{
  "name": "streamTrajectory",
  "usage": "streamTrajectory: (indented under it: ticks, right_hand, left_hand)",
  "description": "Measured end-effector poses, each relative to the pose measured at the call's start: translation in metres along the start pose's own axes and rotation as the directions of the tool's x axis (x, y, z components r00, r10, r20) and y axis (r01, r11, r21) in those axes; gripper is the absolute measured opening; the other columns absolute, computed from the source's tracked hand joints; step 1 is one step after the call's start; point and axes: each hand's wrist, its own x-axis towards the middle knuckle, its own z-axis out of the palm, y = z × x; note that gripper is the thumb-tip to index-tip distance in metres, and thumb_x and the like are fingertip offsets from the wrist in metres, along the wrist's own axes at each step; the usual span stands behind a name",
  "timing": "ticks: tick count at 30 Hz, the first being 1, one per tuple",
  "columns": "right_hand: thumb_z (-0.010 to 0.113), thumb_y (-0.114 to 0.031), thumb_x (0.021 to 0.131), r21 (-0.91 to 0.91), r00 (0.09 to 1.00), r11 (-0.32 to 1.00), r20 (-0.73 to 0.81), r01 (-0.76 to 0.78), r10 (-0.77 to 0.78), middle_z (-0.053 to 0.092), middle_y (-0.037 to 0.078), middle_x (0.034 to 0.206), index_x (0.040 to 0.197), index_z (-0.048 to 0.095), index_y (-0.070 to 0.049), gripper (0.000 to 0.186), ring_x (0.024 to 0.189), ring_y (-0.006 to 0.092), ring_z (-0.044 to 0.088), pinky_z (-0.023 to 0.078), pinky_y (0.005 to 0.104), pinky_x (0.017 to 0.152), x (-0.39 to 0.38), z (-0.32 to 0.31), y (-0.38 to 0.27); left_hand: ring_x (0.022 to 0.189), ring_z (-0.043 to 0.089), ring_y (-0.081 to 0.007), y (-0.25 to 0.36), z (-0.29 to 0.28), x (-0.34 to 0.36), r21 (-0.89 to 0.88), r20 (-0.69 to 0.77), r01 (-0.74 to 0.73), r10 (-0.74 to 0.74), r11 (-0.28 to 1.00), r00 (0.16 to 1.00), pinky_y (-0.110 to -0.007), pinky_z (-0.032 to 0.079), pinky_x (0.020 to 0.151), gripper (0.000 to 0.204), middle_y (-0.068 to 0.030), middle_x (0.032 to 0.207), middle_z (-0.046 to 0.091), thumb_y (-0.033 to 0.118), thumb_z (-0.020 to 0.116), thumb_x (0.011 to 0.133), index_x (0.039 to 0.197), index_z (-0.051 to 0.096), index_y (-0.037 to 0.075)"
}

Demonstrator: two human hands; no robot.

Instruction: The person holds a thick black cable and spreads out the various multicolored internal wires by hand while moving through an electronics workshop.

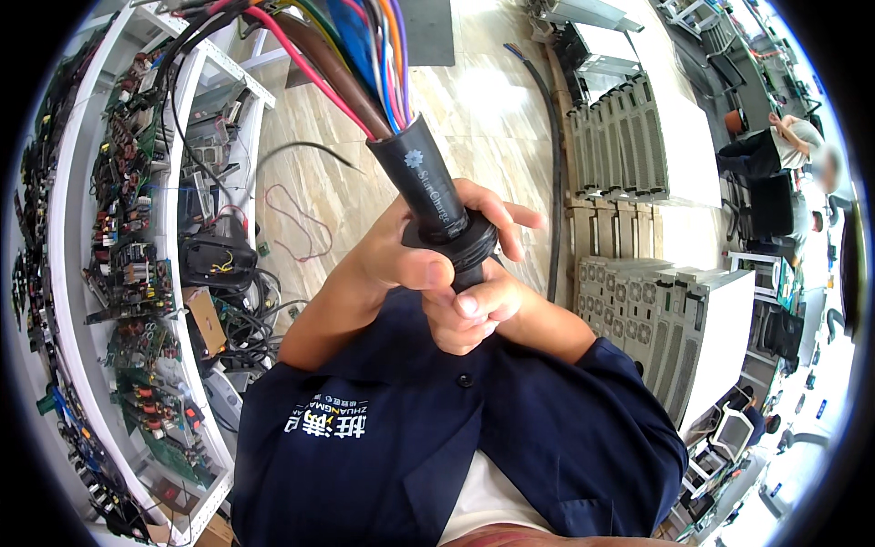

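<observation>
Two hands grip: left hand [399, 251] wrapped round the ribbed black collar [456, 242], right hand [485, 305] clenched just below it, multicore cable [417, 178] rising from it, sheath [394, 157] apparently already cut back, coloured conductors [360, 96] fanned above it, most ends out of frame, termination unclear.

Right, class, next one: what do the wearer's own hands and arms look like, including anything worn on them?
The left hand and right hand are ungloved, and no watch or bracelet shows at either wrist. The forearms are bare; the left sleeve and right sleeve are dark navy, with no markings visible.
</observation>
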Motion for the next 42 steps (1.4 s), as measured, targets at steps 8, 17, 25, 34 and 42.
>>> streamTrajectory:
  ticks: [8, 17, 25, 34, 42]
  right_hand:
    - [0.071, -0.013, 0.082, -0.307, 0.997, 0.952, -0.069, 0.009, -0.032, 0.053, 0.004, 0.086, 0.115, 0.047, -0.005, 0.041, 0.065, 0.0126, 0.049, 0.039, 0.0284, 0.056, -0.015, -0.029, -0.006]
    - [0.076, -0.015, 0.074, -0.941, 0.886, 0.337, -0.183, -0.032, -0.426, 0.055, 0.008, 0.12, 0.139, 0.041, -0.005, 0.074, 0.108, 0.0171, 0.056, 0.047, 0.0323, 0.09, -0.008, -0.009, -0.022]
    - [0.07, -0.012, 0.078, -0.971, 0.719, 0.074, -0.219, -0.228, -0.66, 0.058, 0.015, 0.114, 0.119, 0.058, -0.001, 0.044, 0.106, 0.0243, 0.059, 0.046, 0.0371, 0.091, 0.007, -0.003, -0.02]
    - [0.065, -0.004, 0.077, -0.966, 0.69, 0.06, -0.223, -0.252, -0.689, 0.06, 0.005, 0.065, 0.101, 0.06, 0.0, 0.025, 0.057, 0.0174, 0.061, 0.048, 0.0303, 0.055, 0.004, -0.023, -0.022]
    - [0.062, 0.002, 0.083, -0.762, 0.8, 0.647, -0.41, -0.037, -0.437, 0.05, 0.001, 0.062, 0.101, 0.052, -0.005, 0.021, 0.043, 0.0088, 0.045, 0.034, 0.0244, 0.041, -0.005, -0.011, -0.03]
  left_hand:
    - [0.132, 0.043, -0.0435, 0.008, 0.014, -0.006, 0.368, -0.107, 0.067, -0.03, 0.927, 0.994, -0.048, 0.048, 0.096, 0.054, -0.0137, 0.105, 0.061, 0.019, 0.076, 0.071, 0.118, 0.055, 0.002]
    - [0.122, 0.054, -0.0281, 0.005, 0.02, -0.008, 0.542, -0.305, 0.019, 0.176, 0.84, 0.936, -0.043, 0.04, 0.102, 0.054, -0.0122, 0.1, 0.064, 0.021, 0.079, 0.067, 0.112, 0.06, -0.001]
    - [0.109, 0.06, -0.024, -0.01, 0.003, -0.009, 0.555, -0.472, 0.032, 0.283, 0.831, 0.835, -0.04, 0.042, 0.102, 0.049, -0.0108, 0.096, 0.065, 0.023, 0.078, 0.072, 0.111, 0.061, -0.004]
    - [0.088, 0.057, -0.0108, -0.018, 0.0, -0.007, 0.523, -0.557, 0.036, 0.31, 0.852, 0.77, -0.027, 0.046, 0.082, 0.041, -0.0058, 0.093, 0.064, 0.025, 0.075, 0.08, 0.109, 0.062, -0.001]
    - [0.115, 0.054, -0.0206, -0.016, -0.005, -0.017, 0.56, -0.461, 0.102, 0.208, 0.822, 0.863, -0.036, 0.041, 0.101, 0.076, -0.0149, 0.124, 0.058, 0.045, 0.073, 0.085, 0.134, 0.043, -0.005]
